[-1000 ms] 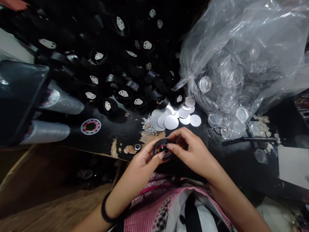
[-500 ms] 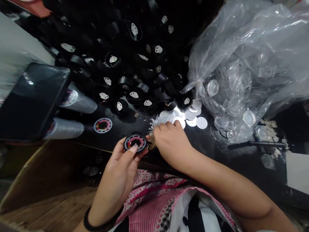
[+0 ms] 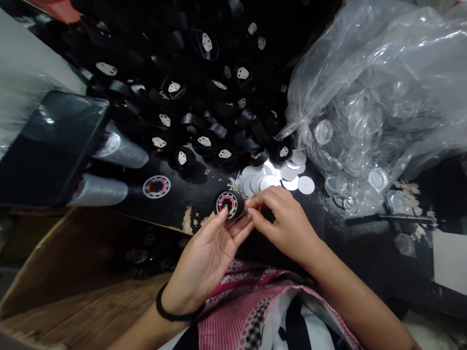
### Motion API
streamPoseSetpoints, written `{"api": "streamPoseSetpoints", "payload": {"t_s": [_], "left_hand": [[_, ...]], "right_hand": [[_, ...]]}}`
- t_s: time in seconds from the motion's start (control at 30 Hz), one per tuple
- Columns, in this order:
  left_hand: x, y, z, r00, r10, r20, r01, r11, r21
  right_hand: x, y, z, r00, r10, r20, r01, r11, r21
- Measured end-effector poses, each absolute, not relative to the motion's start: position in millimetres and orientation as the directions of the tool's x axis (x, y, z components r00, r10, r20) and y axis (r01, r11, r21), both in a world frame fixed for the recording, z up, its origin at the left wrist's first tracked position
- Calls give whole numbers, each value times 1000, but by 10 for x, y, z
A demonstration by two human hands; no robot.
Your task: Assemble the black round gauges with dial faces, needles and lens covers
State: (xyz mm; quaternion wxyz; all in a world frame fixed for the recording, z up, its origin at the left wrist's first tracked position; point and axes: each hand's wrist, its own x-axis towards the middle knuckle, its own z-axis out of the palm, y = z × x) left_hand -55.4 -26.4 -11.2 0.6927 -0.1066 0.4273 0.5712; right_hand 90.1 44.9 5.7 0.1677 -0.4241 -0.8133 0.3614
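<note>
A small black round gauge (image 3: 226, 204) with a red, white and black dial face is gripped in my left hand (image 3: 207, 253), thumb on the dial and fingers beneath. Close against its right side, my right hand (image 3: 282, 218) pinches with thumb and forefinger; what lies in the pinch is too small to name. The fingertips of both hands nearly meet. Behind them is a pile of white discs (image 3: 270, 183), with tiny thin white pieces (image 3: 236, 182) at its left edge. A loose printed dial disc (image 3: 156, 186) lies flat on the table to the left.
Many black round housings (image 3: 182, 158) with white plates heap up at the back. A clear plastic bag (image 3: 339, 78) of transparent covers fills the right, near a black pen-like tool (image 3: 386, 218). Wrapped stacks (image 3: 104, 190) and a dark tablet-like slab (image 3: 54, 146) stand left, above a cardboard box (image 3: 44, 272).
My left hand has carried the gauge rightward and slightly up. My right hand has come away from the white discs and turned, its thumb and forefinger now pinched beside the gauge.
</note>
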Motion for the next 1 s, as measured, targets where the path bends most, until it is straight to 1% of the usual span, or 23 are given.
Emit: {"api": "streamPoseSetpoints", "payload": {"t_s": [0.07, 0.13, 0.2, 0.27, 0.33, 0.4, 0.47, 0.57, 0.67, 0.8, 0.9, 1.0], "left_hand": [[-486, -244, -106, -61, 727, -683, -863, 305, 402], [-418, -257, -108, -115, 766, -632, -818, 288, 497], [-365, -283, -112, -167, 802, -573, -764, 262, 589], [-338, -293, -114, -184, 828, -530, -721, 253, 645], [-329, -270, -112, -203, 833, -516, -701, 244, 670], [-322, -216, -108, -245, 815, -525, -689, 235, 686], [-297, -159, -114, -244, 792, -559, -668, 281, 689], [-238, -125, -156, -148, 799, -583, -620, 384, 684], [-208, -165, -227, -105, 835, -540, -571, 394, 720], [-240, -209, -256, -109, 868, -485, -473, 383, 793], [-265, -188, -187, -131, 881, -455, -420, 367, 830], [-274, -162, -100, -188, 889, -417, -357, 334, 872]], "right_hand": [[973, 393, 73, -531, 846, -37, 590, 339, -733], [1005, 348, 87, -493, 867, -79, 638, 298, -710], [1014, 326, 102, -466, 879, -100, 682, 285, -673], [1025, 322, 125, -441, 893, -90, 699, 279, -658], [1053, 324, 154, -424, 902, -80, 657, 246, -712], [1087, 320, 179, -419, 906, -68, 561, 199, -804], [1112, 310, 190, -417, 907, -51, 488, 177, -855], [1119, 299, 185, -405, 913, -44, 527, 193, -828], [1123, 302, 189, -401, 914, -64, 593, 206, -778], [1145, 311, 232, -415, 906, -84, 629, 219, -746], [1151, 304, 269, -414, 906, -90, 621, 209, -755], [1149, 278, 292, -415, 905, -88, 610, 205, -766]]}}
